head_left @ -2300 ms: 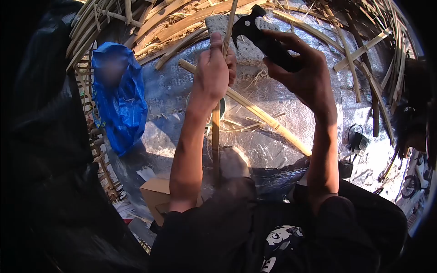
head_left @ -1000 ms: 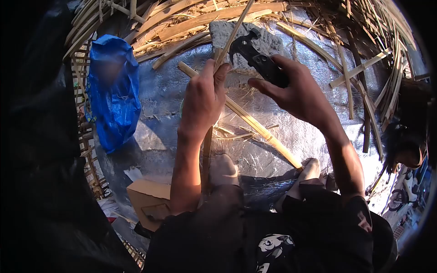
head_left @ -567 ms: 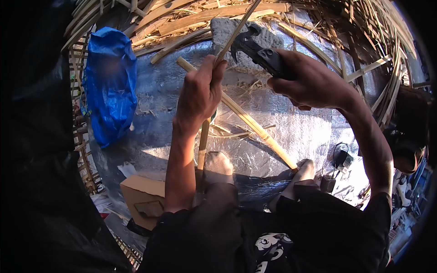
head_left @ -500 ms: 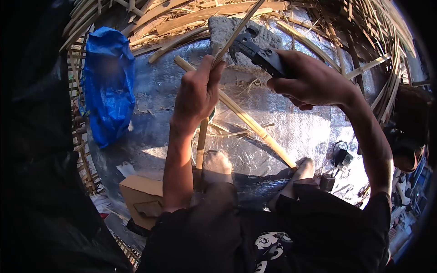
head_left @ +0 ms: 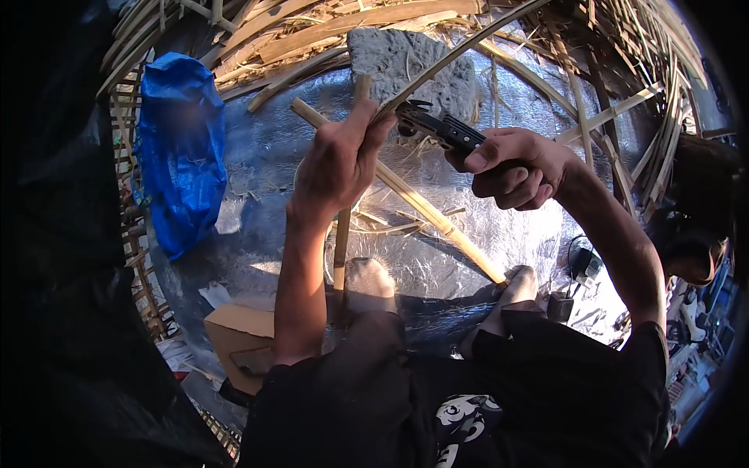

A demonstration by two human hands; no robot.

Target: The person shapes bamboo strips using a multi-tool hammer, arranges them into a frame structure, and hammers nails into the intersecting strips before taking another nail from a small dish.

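Note:
My left hand (head_left: 337,162) is closed around a thin bamboo strip (head_left: 460,53), which slants up to the right from my fingers, and an upright bamboo stick (head_left: 342,246), which shows above and below my fist. My right hand (head_left: 515,168) grips the dark handle of a hammer multi-tool (head_left: 441,127). The tool's head is right beside my left fingertips, close to the bent base of the strip; whether it touches the strip I cannot tell. Behind and below my left hand, a longer split bamboo piece (head_left: 425,209) lies diagonally across the silvery sheet.
A rough stone block (head_left: 413,66) lies beyond my hands. Bamboo strips (head_left: 351,30) are piled at the back and right. A blue bag (head_left: 181,156) is on the left, a cardboard box (head_left: 242,343) at lower left. A black charger (head_left: 560,306) lies by my foot on the silvery sheet (head_left: 265,164).
My right hand has rolled over, turning the tool's head and bringing it lower beside my left fingers. The thin strip has swung down to the right.

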